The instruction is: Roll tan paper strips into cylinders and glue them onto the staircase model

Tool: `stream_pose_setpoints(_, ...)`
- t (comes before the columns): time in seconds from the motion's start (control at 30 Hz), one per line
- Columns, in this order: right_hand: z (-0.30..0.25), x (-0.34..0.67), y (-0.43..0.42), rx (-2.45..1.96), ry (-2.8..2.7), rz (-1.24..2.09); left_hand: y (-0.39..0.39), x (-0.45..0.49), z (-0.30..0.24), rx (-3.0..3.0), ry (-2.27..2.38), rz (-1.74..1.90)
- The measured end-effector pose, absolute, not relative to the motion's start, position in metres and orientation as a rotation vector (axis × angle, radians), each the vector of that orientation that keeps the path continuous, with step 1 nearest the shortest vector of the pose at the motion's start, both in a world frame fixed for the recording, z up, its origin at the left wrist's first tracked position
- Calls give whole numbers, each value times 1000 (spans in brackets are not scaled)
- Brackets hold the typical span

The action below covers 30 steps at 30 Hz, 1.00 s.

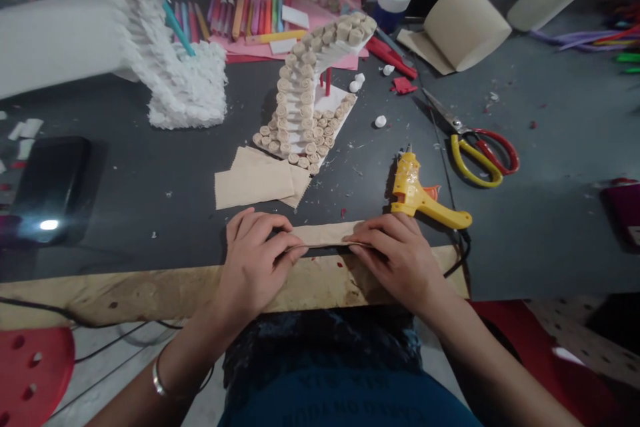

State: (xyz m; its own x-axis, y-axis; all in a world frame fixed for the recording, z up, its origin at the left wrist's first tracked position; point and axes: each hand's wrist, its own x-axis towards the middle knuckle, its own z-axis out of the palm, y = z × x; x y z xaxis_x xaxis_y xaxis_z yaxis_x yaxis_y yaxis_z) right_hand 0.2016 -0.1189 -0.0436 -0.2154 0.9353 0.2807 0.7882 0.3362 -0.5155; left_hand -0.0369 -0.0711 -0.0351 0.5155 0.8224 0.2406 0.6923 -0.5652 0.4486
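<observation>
Between my two hands a tan paper strip point(323, 235) lies along the front of the dark table, its near edge folded up. My left hand point(257, 257) pinches the strip's left end between thumb and fingers. The right end is pinched the same way by my right hand point(395, 257). Just beyond lie several loose tan paper pieces point(253, 187) with zigzag edges. Behind them stands a curved model point(300, 100) covered with small rolled tan paper coils, with red sticks under its arch. A yellow glue gun point(415, 193) rests right beside my right hand.
Scissors point(470, 140) with red and yellow handles lie to the right, below a tan paper roll point(465, 25). A white textured model point(175, 73) stands at back left, above a black phone-like object point(50, 190). Coloured markers point(250, 13) line the back. A cord hangs over the front edge.
</observation>
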Motion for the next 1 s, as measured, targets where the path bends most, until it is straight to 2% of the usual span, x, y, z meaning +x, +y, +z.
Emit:
stream_pose_setpoints(0.6,-41,196,-116,-1883,-2057,-19,-63,-34,-33,2491,1439,453)
stream_pose_setpoints(1.0,-44,199,-113,-1880,-1951,39,-60,-37,-35,2527,1424,558)
